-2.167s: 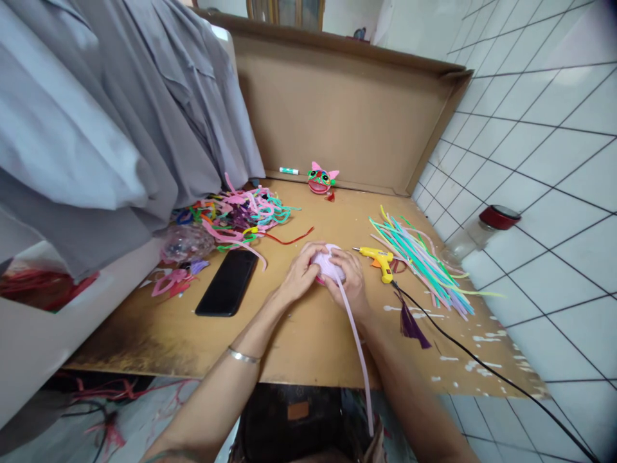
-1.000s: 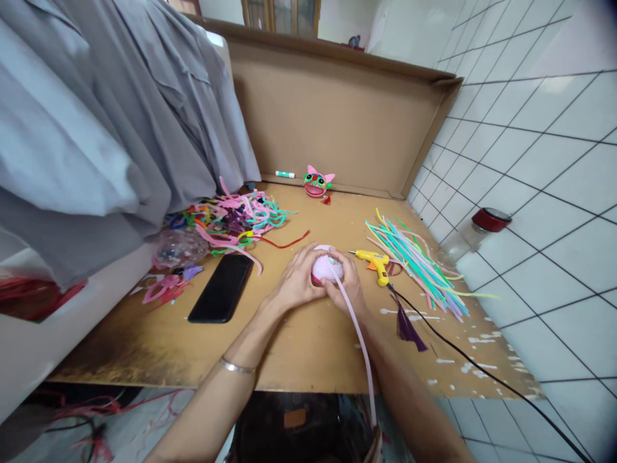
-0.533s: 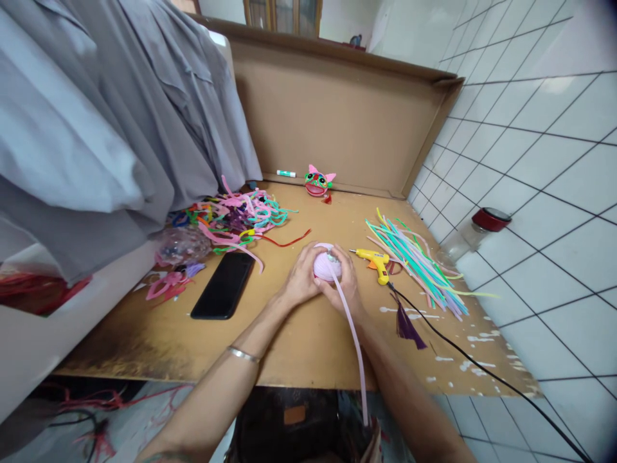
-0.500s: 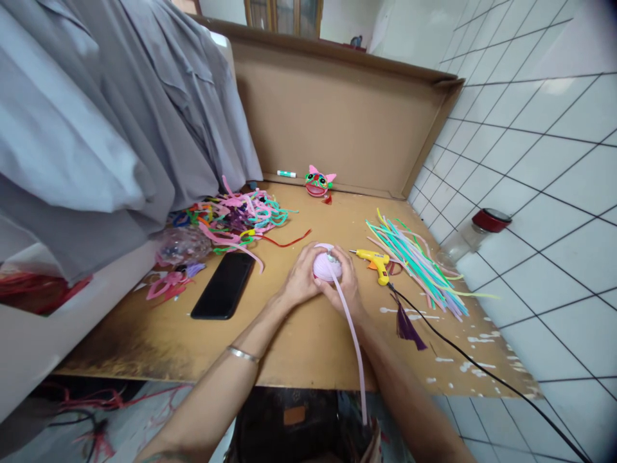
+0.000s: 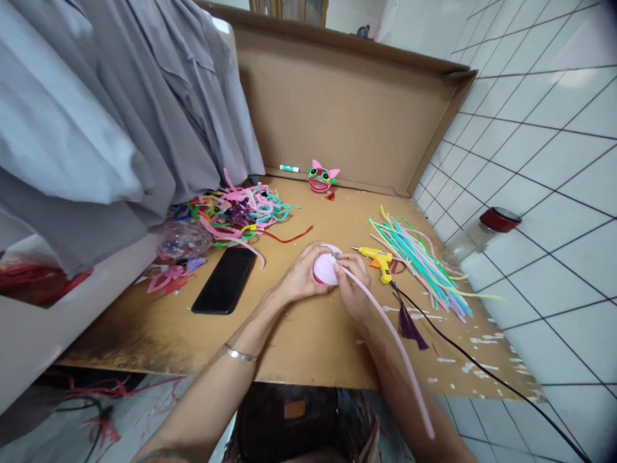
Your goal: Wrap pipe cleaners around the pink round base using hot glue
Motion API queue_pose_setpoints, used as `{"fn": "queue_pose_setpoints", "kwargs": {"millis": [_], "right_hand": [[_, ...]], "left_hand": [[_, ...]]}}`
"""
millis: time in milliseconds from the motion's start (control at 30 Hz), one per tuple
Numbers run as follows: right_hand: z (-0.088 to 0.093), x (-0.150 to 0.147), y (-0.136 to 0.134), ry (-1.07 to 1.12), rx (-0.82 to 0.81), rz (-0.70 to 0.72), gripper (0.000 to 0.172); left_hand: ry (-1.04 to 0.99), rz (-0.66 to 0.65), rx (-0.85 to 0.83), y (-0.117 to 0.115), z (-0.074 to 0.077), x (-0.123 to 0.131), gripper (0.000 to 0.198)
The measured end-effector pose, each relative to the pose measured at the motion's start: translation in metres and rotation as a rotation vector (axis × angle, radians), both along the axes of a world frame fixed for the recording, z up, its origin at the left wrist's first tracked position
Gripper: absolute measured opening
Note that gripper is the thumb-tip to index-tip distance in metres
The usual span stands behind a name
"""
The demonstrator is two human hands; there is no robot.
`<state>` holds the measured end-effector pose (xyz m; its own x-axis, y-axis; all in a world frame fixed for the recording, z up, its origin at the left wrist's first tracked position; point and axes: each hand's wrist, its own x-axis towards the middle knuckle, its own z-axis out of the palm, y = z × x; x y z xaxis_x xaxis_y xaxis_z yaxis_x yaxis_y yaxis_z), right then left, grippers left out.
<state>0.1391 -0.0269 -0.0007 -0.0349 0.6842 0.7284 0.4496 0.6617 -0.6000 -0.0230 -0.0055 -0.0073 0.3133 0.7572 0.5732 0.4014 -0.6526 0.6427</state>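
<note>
A round ball wrapped in pale lilac pipe cleaner [image 5: 324, 267], with a dark pink patch on its underside, sits in my left hand [image 5: 303, 273], whose fingers curl round its left side. My right hand [image 5: 354, 280] pinches the lilac pipe cleaner [image 5: 393, 331] close to the ball's right side. From that pinch its long loose end curves down over my right forearm. A small greyish spot shows on top of the ball, partly hidden by my fingers. Just right of my right hand lies a yellow glue gun [image 5: 378, 258].
Straight pastel pipe cleaners [image 5: 424, 267] and a purple tassel [image 5: 411, 326] lie at the right. A black phone [image 5: 224, 281] and tangled pipe cleaners [image 5: 245, 209] lie at the left. Against the cardboard wall [image 5: 337, 116] sits a colourful animal head [image 5: 322, 177]. A red-lidded jar [image 5: 482, 233] stands by the tiles.
My right hand has gone from cupping the ball to pinching the pipe cleaner beside it. The loose end has swung to the right. My left hand still holds the ball.
</note>
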Motion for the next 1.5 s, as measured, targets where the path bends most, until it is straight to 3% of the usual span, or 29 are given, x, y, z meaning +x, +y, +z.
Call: {"fn": "queue_pose_setpoints", "kwargs": {"millis": [267,400,467,567,633,733,833,1067,1200,1367,1500], "right_hand": [[-0.005,0.000,0.002,-0.053,0.036,-0.009,0.012],[-0.003,0.001,0.000,-0.195,0.089,-0.016,0.019],[-0.003,0.007,0.002,-0.236,0.072,-0.141,0.023],[-0.006,0.028,0.013,-0.231,-0.007,-0.475,0.032],[-0.010,0.046,0.023,-0.238,-0.062,-0.578,0.038],[-0.018,0.068,0.037,-0.521,-0.345,-0.845,0.051],[-0.022,0.074,0.045,-0.631,-0.468,-0.910,0.058],[-0.020,0.072,0.053,-0.683,-0.533,-0.945,0.063],[-0.012,0.073,0.044,-0.655,-0.325,-0.847,0.053],[0.002,0.045,0.019,-0.460,0.094,-0.282,0.032],[0.009,0.017,0.009,-0.425,0.142,-0.087,0.029]], "left_hand": [[-0.033,-0.007,-0.019,-0.001,0.002,0.000,0.067],[-0.137,0.018,-0.143,0.000,0.001,0.002,0.068],[-0.209,0.039,-0.239,0.002,-0.002,0.003,0.074],[-0.286,0.057,-0.349,0.005,-0.005,0.002,0.083],[-0.312,0.078,-0.370,0.006,-0.006,0.001,0.084],[-0.312,0.092,-0.364,0.006,-0.005,0.000,0.083],[-0.304,0.074,-0.359,0.005,-0.005,0.001,0.081],[-0.271,0.059,-0.314,0.004,-0.006,0.002,0.081],[-0.239,0.065,-0.300,0.005,-0.005,0.001,0.079],[-0.238,-0.001,-0.247,0.007,-0.007,0.001,0.077],[-0.176,-0.040,-0.155,0.004,-0.003,0.001,0.072]]}}
